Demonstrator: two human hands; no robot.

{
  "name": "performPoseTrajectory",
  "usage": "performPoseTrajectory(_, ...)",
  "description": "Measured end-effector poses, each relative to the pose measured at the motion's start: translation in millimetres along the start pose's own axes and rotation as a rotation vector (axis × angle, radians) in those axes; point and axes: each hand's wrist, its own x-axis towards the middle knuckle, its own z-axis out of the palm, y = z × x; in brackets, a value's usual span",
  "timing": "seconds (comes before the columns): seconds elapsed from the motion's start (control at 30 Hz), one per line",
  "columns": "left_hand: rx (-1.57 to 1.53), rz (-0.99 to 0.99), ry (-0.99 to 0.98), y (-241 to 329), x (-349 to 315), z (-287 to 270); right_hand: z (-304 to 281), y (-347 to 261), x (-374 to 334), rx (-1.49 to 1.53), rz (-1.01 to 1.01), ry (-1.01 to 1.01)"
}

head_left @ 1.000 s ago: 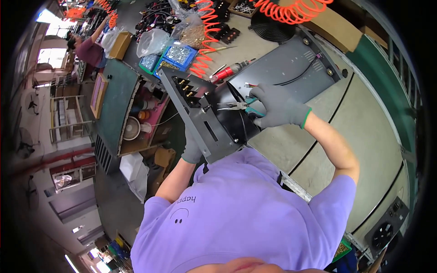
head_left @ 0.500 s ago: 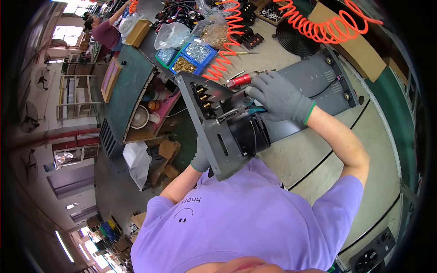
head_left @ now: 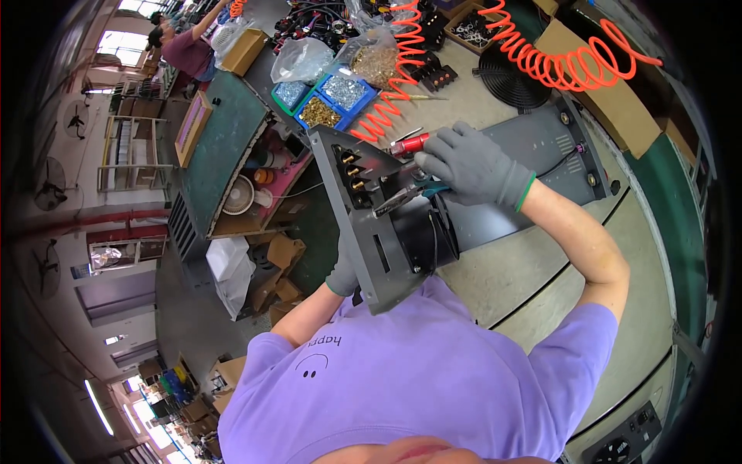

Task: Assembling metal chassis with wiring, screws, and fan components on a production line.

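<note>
My right hand (head_left: 475,166), in a grey glove with a green cuff, is closed around the teal-handled pliers (head_left: 399,199). The long metal jaws reach to the inner side of the upright grey metal panel (head_left: 371,255), below a black terminal strip (head_left: 354,179) with brass studs. A round black part (head_left: 417,236) is next to the panel. Most of my gloved left hand (head_left: 342,271) is behind the panel's outer side, with its fingers hidden. Just beyond my right hand lies a red tool (head_left: 410,145). The panel joins a flat grey base plate (head_left: 533,151).
Beyond the panel stand blue bins (head_left: 344,91) of screws and plastic bags (head_left: 301,60). Coiled orange air hoses (head_left: 556,66) hang over the bench. A black round grille (head_left: 514,77) and a cardboard box (head_left: 610,100) lie at far right. Another person (head_left: 185,50) is at far left.
The whole view has shifted slightly. The panel and pliers appear a little lower and to the right; my right hand keeps its grip on the pliers.
</note>
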Motion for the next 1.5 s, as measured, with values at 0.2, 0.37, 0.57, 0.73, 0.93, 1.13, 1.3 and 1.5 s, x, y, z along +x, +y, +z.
performPoseTrajectory(0.2, 0.029, 0.010, -0.059, 5, -5, 8, -6, -2, 3, 0.036, 0.068, -0.092)
performPoseTrajectory(0.37, 0.054, 0.022, -0.104, 12, -9, 13, -7, -3, 5, 0.093, 0.107, -0.155)
performPoseTrajectory(0.57, 0.078, 0.023, -0.155, 17, -8, 18, -8, 0, 5, 0.079, 0.075, -0.134)
performPoseTrajectory(0.73, 0.100, 0.023, -0.196, 21, -7, 22, -7, -1, 5, 0.118, 0.076, -0.107)
performPoseTrajectory(0.93, 0.247, 0.172, 0.118, -33, 0, -42, 24, 9, -36, 0.413, 0.466, -0.001)
performPoseTrajectory(1.13, 0.291, 0.113, 0.090, -58, 5, -75, 97, -7, -113, 0.230, 0.990, -0.544)
performPoseTrajectory(1.3, 0.040, 0.016, 0.145, -50, 3, -66, 89, -34, -95, 0.057, 0.968, -0.557)
performPoseTrajectory(1.5, 0.112, 0.053, 0.128, -42, 6, -57, 12, -80, -2, 1.227, 0.688, 0.286)
